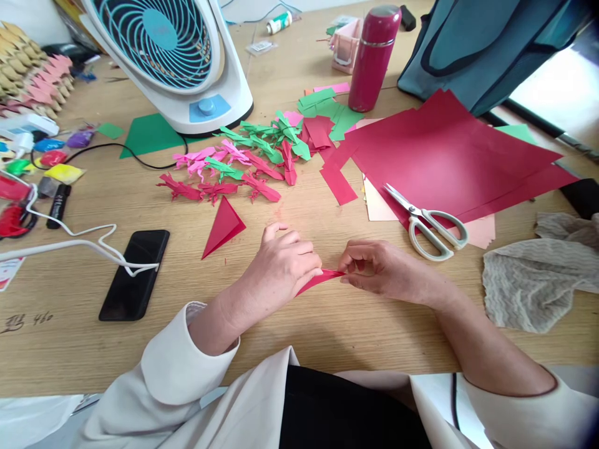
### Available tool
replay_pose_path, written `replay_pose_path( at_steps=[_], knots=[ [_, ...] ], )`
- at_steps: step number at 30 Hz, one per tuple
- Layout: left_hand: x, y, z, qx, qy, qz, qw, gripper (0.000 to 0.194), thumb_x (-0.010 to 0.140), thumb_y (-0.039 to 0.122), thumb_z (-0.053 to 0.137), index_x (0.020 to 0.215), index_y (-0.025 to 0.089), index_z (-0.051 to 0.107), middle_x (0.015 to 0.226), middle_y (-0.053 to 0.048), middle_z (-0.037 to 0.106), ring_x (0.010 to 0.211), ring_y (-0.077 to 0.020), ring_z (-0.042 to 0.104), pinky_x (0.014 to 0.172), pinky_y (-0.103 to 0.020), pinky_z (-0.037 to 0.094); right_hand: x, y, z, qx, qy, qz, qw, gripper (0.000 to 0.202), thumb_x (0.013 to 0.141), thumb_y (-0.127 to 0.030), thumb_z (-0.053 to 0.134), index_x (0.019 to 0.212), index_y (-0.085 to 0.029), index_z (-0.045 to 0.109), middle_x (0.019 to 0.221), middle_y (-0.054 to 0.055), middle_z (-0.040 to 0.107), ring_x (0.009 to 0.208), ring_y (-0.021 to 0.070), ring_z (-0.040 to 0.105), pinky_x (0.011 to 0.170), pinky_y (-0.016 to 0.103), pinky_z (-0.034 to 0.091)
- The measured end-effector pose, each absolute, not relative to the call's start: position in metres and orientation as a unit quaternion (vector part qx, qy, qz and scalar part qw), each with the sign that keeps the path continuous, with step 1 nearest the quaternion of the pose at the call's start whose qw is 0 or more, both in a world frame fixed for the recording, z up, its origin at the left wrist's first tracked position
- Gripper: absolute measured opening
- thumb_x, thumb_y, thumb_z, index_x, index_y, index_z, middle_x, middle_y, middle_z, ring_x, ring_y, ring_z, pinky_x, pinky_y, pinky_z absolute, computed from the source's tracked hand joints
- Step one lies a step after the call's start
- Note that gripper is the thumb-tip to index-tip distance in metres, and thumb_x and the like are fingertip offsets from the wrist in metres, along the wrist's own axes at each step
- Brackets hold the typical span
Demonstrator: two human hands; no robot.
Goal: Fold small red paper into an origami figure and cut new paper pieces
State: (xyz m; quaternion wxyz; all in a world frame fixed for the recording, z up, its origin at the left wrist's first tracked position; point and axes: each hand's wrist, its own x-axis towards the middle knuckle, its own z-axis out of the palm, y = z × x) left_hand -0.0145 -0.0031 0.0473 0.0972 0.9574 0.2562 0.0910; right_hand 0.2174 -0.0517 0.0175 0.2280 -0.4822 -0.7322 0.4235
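Between my hands a narrow folded piece of red paper lies low over the wooden table. My left hand covers its left part, fingers curled and pressing on it. With thumb and forefinger my right hand pinches its right tip. A red paper triangle, folded in layers, rests just beyond my left hand. Farther back lies a pile of folded paper figures in pink, green and red. White-handled scissors rest partly on large red sheets to the right.
A white fan stands at the back left, a red thermos at the back right. A black phone with a white cable lies at left. A grey cloth and a teal bag occupy the right side.
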Motion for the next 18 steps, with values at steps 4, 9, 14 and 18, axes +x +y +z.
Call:
replay_pose_path(
  at_steps=[4, 9, 14, 18],
  knots=[
    [-0.0146, -0.0032, 0.0467, 0.956, 0.257, 0.101, 0.099, 0.022, 0.096, 0.024, 0.054, 0.080, 0.020, 0.068, 0.076, 0.000, 0.067, 0.082, -0.0171, 0.055, 0.102, -0.045, 0.028, 0.2152, -0.0523, 0.0169, -0.492, -0.714, 0.436, 0.241, 0.007, 0.086, -0.021, 0.062, 0.082, -0.020, 0.067, 0.076, 0.001, 0.060, 0.062, 0.0112, 0.051, 0.056, 0.024, 0.039],
    [-0.0144, -0.0030, 0.0478, 0.954, 0.260, 0.104, 0.106, 0.022, 0.097, 0.025, 0.054, 0.080, 0.021, 0.068, 0.077, -0.001, 0.067, 0.082, -0.0172, 0.055, 0.102, -0.045, 0.028, 0.2163, -0.0526, 0.0171, -0.498, -0.703, 0.446, 0.244, 0.009, 0.087, -0.021, 0.060, 0.081, -0.020, 0.067, 0.076, 0.001, 0.061, 0.063, 0.0120, 0.053, 0.057, 0.025, 0.040],
    [-0.0138, -0.0026, 0.0472, 0.953, 0.261, 0.103, 0.114, 0.022, 0.097, 0.026, 0.054, 0.080, 0.020, 0.067, 0.079, 0.000, 0.067, 0.082, -0.0169, 0.055, 0.102, -0.044, 0.028, 0.2166, -0.0527, 0.0158, -0.497, -0.701, 0.447, 0.249, 0.009, 0.087, -0.019, 0.059, 0.079, -0.020, 0.063, 0.074, 0.000, 0.059, 0.062, 0.0114, 0.051, 0.056, 0.024, 0.039],
    [-0.0134, -0.0018, 0.0458, 0.950, 0.264, 0.100, 0.133, 0.022, 0.097, 0.026, 0.054, 0.080, 0.020, 0.066, 0.079, 0.000, 0.067, 0.082, -0.0165, 0.054, 0.102, -0.043, 0.028, 0.2168, -0.0524, 0.0171, -0.496, -0.712, 0.433, 0.244, 0.009, 0.085, -0.014, 0.058, 0.078, -0.019, 0.061, 0.073, -0.001, 0.056, 0.060, 0.0102, 0.049, 0.055, 0.023, 0.037]
  ],
)
